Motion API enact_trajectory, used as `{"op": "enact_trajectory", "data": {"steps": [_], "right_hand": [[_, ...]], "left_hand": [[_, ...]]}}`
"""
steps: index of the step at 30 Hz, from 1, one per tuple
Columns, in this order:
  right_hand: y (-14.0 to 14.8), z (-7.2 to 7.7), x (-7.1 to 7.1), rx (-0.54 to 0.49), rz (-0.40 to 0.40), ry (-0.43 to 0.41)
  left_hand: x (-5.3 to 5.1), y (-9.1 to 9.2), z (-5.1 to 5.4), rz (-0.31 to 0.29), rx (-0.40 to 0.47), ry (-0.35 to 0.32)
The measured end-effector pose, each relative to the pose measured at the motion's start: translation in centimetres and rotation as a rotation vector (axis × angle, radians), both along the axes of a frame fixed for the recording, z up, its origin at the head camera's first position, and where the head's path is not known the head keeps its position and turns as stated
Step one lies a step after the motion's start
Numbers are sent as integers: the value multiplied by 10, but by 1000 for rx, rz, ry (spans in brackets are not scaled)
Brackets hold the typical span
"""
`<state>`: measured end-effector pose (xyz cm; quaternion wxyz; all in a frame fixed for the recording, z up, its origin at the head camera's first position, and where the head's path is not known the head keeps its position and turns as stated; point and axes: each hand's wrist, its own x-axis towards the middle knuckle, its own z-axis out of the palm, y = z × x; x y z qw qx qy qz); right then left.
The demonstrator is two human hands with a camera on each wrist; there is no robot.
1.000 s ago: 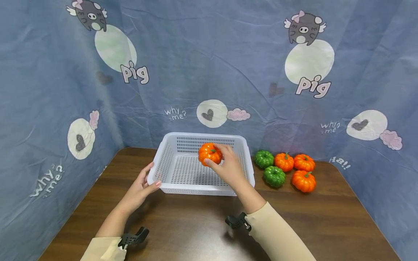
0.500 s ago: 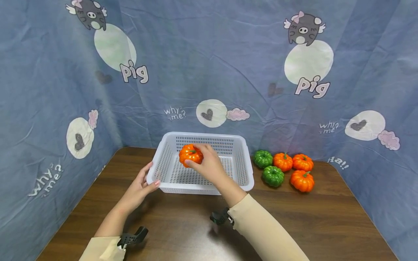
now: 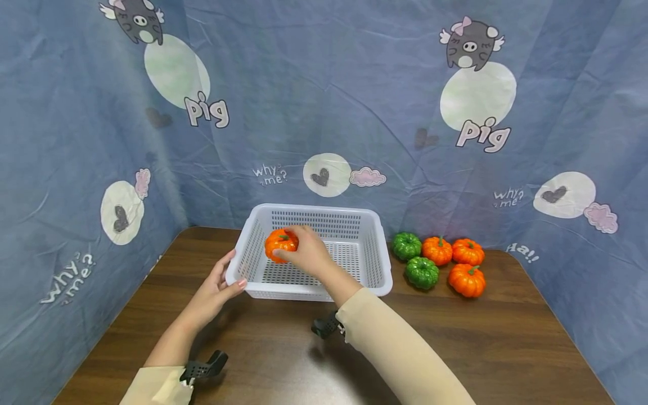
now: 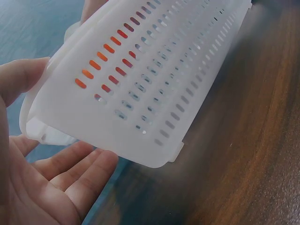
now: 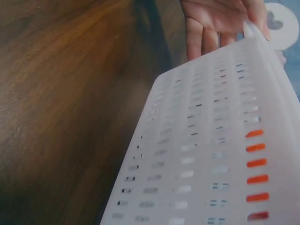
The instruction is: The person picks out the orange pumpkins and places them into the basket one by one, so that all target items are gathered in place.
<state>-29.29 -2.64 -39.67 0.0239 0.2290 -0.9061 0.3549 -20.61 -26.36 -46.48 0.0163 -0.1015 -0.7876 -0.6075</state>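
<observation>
A white plastic basket with slotted walls stands on the table. My left hand grips its front left corner; in the left wrist view the thumb lies over the rim and the other fingers are by the outer wall. My right hand reaches over the front rim and holds a small orange pumpkin by its upper side, within the basket's left half. Whether the pumpkin touches the basket floor I cannot tell. The right wrist view shows the front wall and my left hand beyond; the right hand is hidden there.
Right of the basket sit two green pumpkins and three orange pumpkins, grouped on the brown wooden table. A blue printed cloth hangs behind the table and along its sides.
My right hand has carried the orange pumpkin leftward across the basket and slightly lower. The left hand keeps its grip on the basket corner; the other pumpkins have stayed in place.
</observation>
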Motion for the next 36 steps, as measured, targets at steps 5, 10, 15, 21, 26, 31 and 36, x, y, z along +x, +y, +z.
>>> {"op": "enact_trajectory", "data": {"steps": [5, 10, 15, 21, 26, 31, 36], "right_hand": [[-11, -6, -6, 49, 53, -50], [-20, -17, -11, 100, 88, -71], [-23, -23, -14, 124, 97, -102], [-22, -27, -16, 188, 88, -183], [-24, -31, -15, 216, 117, -187], [-26, -30, -14, 244, 128, -171], [-25, -29, -14, 238, 124, -173]], "left_hand": [[0, 0, -1, 0, 4, 0], [1, 0, 0, -11, 40, 8], [2, 1, 1, -8, 36, 6], [2, 2, 3, 3, 17, -2], [2, 1, 5, 9, 1, -4], [2, 0, 6, 4, 3, -7], [3, 1, 6, 1, 15, -15]]}}
